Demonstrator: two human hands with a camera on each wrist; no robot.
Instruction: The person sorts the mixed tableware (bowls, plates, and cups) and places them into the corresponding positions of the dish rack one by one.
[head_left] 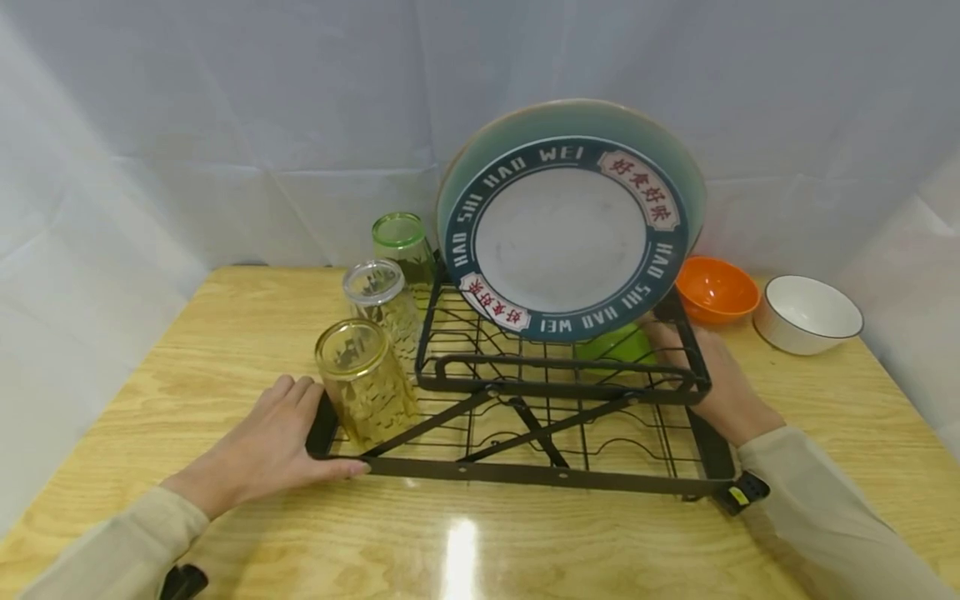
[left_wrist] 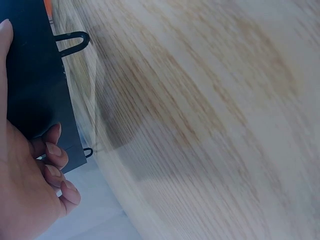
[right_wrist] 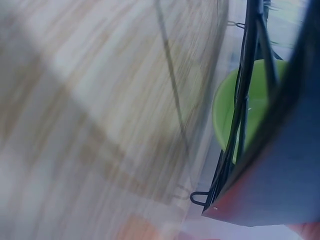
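Note:
A black two-tier dish rack (head_left: 510, 475) stands between both hands. My left hand (head_left: 262, 442) grips its left end, with the thumb along the front rail; in the left wrist view curled fingers (left_wrist: 55, 155) lie against the dark side panel (left_wrist: 35, 75). My right hand (head_left: 716, 379) holds the right side farther back, its fingers partly hidden by the upper tier. Upright plates (head_left: 562, 233) lean on the upper tier. Yellow (head_left: 363, 383), clear (head_left: 386, 304) and green (head_left: 405, 246) glasses line the left side. A green bowl (head_left: 618, 346) sits inside the rack, partly hidden.
An orange bowl (head_left: 716, 287) and a white bowl with a dark rim (head_left: 810, 317) stand on the wooden table (head_left: 225, 333), right of the rack. A pale cloth (head_left: 300, 125) hangs behind the table's back edge.

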